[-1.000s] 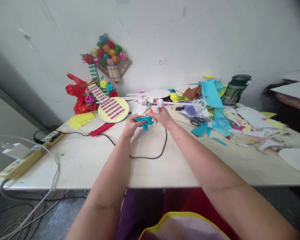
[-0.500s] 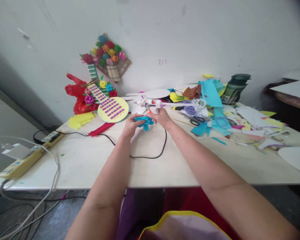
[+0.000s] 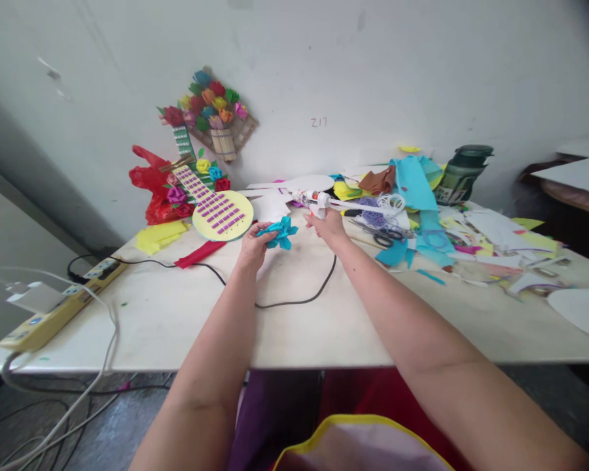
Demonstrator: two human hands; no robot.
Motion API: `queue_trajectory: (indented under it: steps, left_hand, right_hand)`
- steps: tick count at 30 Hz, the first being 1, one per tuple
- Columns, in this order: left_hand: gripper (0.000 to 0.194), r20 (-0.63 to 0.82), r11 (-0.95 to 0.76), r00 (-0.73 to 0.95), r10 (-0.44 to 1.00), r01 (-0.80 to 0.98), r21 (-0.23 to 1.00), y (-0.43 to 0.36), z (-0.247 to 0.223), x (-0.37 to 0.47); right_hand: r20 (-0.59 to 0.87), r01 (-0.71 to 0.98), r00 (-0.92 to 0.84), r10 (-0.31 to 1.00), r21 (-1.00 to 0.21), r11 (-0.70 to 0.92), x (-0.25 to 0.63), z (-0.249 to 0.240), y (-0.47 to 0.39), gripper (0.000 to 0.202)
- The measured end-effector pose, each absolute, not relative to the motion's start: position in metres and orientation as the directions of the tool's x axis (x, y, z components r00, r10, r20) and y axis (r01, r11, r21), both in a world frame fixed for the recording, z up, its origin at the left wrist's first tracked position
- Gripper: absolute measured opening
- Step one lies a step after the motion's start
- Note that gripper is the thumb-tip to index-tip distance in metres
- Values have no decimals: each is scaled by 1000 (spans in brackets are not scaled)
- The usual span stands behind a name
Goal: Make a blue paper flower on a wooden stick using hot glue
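Note:
Between the fingers of my left hand (image 3: 256,246) is a blue crepe-paper flower (image 3: 281,234), its petals spread toward the right. My right hand (image 3: 330,226) is wrapped round the handle of a white glue gun (image 3: 319,203), whose nozzle points left and whose long white glue stick sticks out to the right. The two hands are apart, over the middle of the table (image 3: 314,340). Behind the flower stands a yellow round-bodied paper guitar (image 3: 223,214) with purple strips. A black cord (image 3: 299,306) curves on the table below the hands.
Paper flowers in a stick basket (image 3: 222,140) lean on the wall. On the left lies a power strip (image 3: 61,311) with a white charger. Scissors (image 3: 385,237), purple string (image 3: 373,212), blue paper (image 3: 415,186) and scraps cover the right side, near a dark green bottle (image 3: 464,175).
My right hand has moved right with the glue gun, away from the flower. My left hand has shifted slightly left, and the flower's petals show more openly.

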State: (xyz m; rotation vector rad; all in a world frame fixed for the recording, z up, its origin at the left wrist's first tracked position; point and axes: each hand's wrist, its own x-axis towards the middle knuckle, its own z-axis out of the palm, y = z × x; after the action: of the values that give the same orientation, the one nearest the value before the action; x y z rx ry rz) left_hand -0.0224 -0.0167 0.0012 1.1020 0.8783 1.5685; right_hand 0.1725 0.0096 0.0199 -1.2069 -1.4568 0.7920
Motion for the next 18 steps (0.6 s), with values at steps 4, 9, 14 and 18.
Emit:
queue_trajectory:
  steps: [4, 9, 14, 18]
  left_hand:
    - [46, 214, -246, -129, 968, -331, 911, -16, 2, -23]
    - [54, 201, -232, -124, 972, -337, 912, -15, 0, -25]
    - [51, 187, -199, -68, 980, -362, 911, -12, -3, -27]
    - [50, 164, -186, -89, 982, -392, 901, -13, -1, -26]
  right_hand:
    - [323, 692, 181, 929, -713, 113, 184, 18, 7, 35]
    - [361, 905, 36, 932, -407, 123, 189, 21, -5, 44]
    - [297, 944, -61, 953, -294, 152, 188, 23, -6, 50]
    - [247, 950, -127, 961, -247, 189, 189, 21, -4, 48]
